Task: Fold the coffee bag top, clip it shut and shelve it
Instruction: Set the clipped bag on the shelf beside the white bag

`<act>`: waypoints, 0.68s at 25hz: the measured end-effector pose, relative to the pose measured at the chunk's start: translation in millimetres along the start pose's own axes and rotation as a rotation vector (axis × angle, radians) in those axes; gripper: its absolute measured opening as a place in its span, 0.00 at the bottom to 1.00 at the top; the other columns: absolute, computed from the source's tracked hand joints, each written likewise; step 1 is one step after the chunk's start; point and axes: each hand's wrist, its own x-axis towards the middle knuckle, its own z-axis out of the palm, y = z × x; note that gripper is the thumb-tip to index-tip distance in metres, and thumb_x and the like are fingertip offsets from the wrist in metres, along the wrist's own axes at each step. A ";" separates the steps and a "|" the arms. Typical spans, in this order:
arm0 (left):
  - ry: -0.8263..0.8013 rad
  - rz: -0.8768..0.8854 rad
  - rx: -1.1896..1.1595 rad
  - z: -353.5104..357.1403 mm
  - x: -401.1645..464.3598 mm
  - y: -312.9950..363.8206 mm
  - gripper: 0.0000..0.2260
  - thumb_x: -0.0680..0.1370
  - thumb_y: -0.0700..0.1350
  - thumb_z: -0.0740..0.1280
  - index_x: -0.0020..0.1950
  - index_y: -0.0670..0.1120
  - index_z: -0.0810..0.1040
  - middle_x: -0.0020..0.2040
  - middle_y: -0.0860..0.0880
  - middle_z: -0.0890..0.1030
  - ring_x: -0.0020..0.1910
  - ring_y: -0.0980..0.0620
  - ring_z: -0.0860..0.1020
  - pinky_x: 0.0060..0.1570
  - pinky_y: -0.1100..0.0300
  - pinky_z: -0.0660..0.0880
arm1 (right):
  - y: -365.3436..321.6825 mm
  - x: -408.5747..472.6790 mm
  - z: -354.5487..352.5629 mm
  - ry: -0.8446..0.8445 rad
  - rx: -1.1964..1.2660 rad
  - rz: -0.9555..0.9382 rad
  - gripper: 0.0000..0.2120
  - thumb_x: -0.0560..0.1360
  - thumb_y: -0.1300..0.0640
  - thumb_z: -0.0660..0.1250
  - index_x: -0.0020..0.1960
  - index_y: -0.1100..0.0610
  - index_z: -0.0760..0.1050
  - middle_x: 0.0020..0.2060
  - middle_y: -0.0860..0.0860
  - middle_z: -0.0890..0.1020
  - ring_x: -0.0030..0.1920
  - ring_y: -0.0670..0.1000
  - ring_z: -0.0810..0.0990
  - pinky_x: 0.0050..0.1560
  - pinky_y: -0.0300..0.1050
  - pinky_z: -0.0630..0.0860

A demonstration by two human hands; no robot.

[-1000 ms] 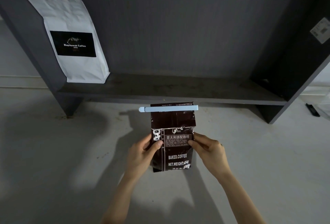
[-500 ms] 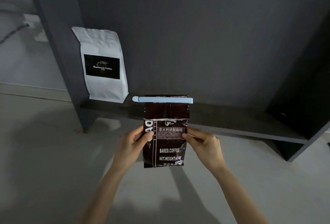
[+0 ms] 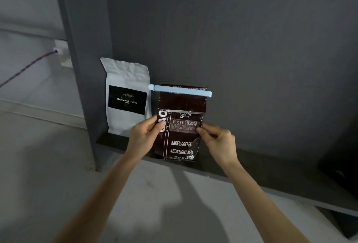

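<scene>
Shelving step: left hand (image 3: pixel 144 132) and right hand (image 3: pixel 218 138) grip pinched on clipped coffee bag (image 3: pixel 179 126) sides, at shelf (image 3: pixel 271 176); next, set down, release.

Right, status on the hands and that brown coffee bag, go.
Left hand and right hand pinch the brown coffee bag by its sides. Blue clip shuts the folded top. Bag upright at the shelf, beside the white bag. Nothing in the way.
</scene>
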 end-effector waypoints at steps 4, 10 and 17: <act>0.052 0.072 0.014 4.1 25.7 -13.8 0.13 0.76 0.40 0.62 0.60 0.40 0.74 0.46 0.48 0.81 0.43 0.53 0.80 0.39 0.69 0.76 | 4.9 19.3 12.9 0.024 0.017 -0.009 0.10 0.71 0.59 0.68 0.51 0.58 0.79 0.43 0.46 0.79 0.37 0.34 0.74 0.36 0.16 0.65; 0.110 0.104 0.028 12.1 45.2 -41.8 0.13 0.76 0.37 0.62 0.60 0.36 0.72 0.44 0.49 0.78 0.38 0.60 0.78 0.33 0.78 0.73 | 18.2 36.1 35.6 0.044 -0.020 0.022 0.09 0.72 0.58 0.67 0.52 0.56 0.79 0.47 0.52 0.82 0.43 0.44 0.78 0.42 0.19 0.69; 0.144 -0.112 0.079 32.5 37.7 -71.6 0.11 0.78 0.44 0.58 0.50 0.40 0.77 0.39 0.45 0.81 0.35 0.53 0.78 0.33 0.65 0.75 | 39.3 29.7 55.6 0.062 -0.043 0.086 0.12 0.73 0.56 0.66 0.55 0.58 0.77 0.50 0.56 0.83 0.47 0.56 0.82 0.52 0.56 0.78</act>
